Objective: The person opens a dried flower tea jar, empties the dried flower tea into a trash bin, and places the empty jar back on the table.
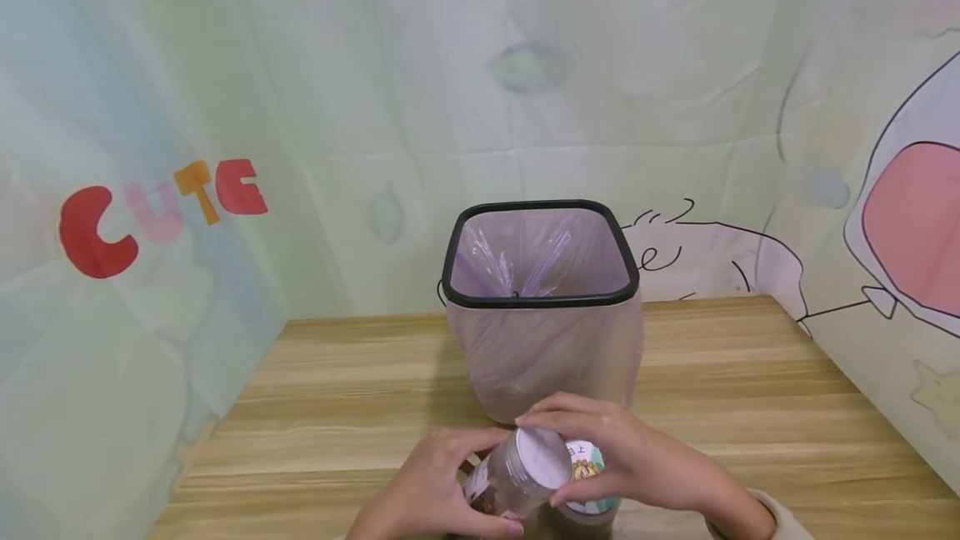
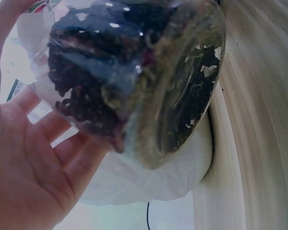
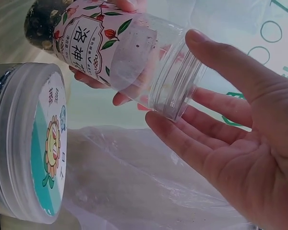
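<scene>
A clear plastic jar of dark dried flowers, with a pink floral label, is tilted above the table's near part. My left hand grips its body; in the left wrist view the dark contents lie toward the base. My right hand pinches the clear lid between thumb and fingertips. Whether the lid is loose on the neck I cannot tell. Beside it, to the right, a second jar stands upright, its lid label showing a sunflower in sunglasses; my right hand partly covers it in the head view.
A bin with a black rim and a purple-tinted plastic liner stands just beyond the hands. The wood-grain table ends at printed cloth walls at the back and both sides.
</scene>
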A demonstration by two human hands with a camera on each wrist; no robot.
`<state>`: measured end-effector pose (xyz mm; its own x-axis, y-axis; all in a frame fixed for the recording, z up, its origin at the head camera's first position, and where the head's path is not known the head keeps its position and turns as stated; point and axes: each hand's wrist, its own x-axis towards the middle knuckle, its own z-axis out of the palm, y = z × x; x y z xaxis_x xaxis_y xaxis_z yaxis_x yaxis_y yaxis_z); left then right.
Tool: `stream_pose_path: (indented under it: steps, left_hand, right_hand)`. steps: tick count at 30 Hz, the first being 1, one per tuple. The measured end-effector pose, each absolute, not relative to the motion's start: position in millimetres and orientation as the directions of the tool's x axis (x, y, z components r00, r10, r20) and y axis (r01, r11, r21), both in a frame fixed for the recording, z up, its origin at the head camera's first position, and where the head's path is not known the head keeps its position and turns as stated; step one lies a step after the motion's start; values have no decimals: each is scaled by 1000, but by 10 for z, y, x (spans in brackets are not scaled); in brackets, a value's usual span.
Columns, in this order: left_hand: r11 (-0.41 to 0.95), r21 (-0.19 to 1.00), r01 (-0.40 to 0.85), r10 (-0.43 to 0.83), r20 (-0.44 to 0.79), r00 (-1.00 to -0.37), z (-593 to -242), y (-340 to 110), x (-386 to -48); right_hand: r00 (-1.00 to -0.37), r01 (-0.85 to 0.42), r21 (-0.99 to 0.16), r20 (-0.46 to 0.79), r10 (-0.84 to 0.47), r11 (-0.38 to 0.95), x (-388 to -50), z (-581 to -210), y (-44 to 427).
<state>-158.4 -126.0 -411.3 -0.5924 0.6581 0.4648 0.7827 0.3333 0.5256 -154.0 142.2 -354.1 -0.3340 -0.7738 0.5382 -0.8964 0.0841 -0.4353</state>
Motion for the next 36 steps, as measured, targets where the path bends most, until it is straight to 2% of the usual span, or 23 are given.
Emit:
stream_pose_path:
  steps: [13, 17, 21, 25, 31, 36]
  left_hand:
    - [356, 470, 808, 659, 487, -573, -4095, -1255, -1570]
    - [362, 460, 811, 656, 492, -572, -4085, -1256, -1565]
    - [383, 495, 780, 642, 465, -610, -4073, -1244, -1553]
    - [392, 518, 760, 637, 443, -631, -4064, -1239, -1539]
    - [363, 461, 810, 653, 494, -574, -4053, -1239, -1545]
    - [369, 450, 813, 646, 504, -573, -4055, -1234, -1552]
  right_hand:
    - [-328, -909, -406, 565, -758, 90, -1491, -3536, 1403]
    - [-392, -895, -413, 546, -740, 169, -1449, -3528, 1381]
    - [-470, -869, -417, 520, -713, 268, -1421, -3523, 1357]
    - [-507, -851, -423, 512, -694, 310, -1412, -3530, 1345]
    - [-484, -862, -423, 524, -701, 278, -1416, -3521, 1352]
    - [-436, -882, -416, 546, -715, 220, -1432, -3507, 1367]
